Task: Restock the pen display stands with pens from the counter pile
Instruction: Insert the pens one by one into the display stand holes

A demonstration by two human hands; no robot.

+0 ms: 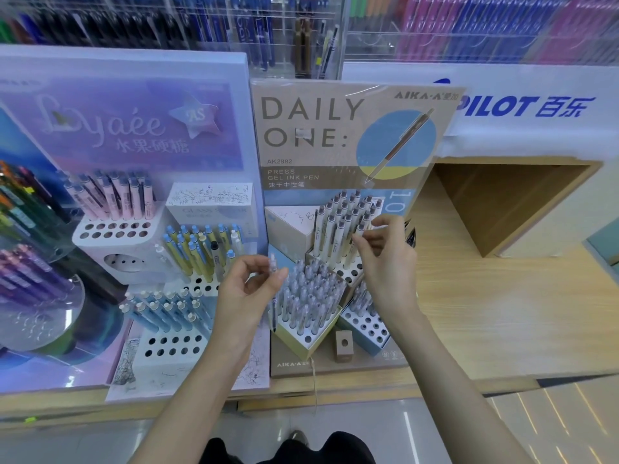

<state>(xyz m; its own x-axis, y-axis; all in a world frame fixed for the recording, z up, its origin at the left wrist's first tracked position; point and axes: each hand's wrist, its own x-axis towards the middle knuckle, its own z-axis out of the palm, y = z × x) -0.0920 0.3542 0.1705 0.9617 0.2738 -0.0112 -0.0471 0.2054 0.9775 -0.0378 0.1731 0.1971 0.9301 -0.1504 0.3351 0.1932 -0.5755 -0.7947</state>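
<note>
**L hand holds one pen at the front tray; R hand at the cream pens**

The Daily One stand (308,128) sits on the wooden counter (502,313), close to its front edge, approx. in the middle. The purple Lyaée stand (134,122) is just beside it on the left.

L hand (248,289) is above the front-left corner of the Daily One stand. Its fingers are curled and the thumb (279,274) and index finger pinch one clear grey pen (273,313). The pen is nearly upright. Its top end shows a little above the fingertips, and the long lower part hangs below the thumb w/ the dark tip down. The tip is at the left corner of the yellow front tray (294,346), just beside the grey pens (311,289) which stand there close together. If the tip is already in a hole or only in front of the tray, I cannot tell.

R hand (385,259) is at the rear tray, on the right side of the cream pens (338,229). Its fingers (385,226) are bent, thumb and index near the pen tops. I cannot tell if they grasp a pen or only touch.

The blue tray (368,326), at the front-right, has several open holes.
</note>
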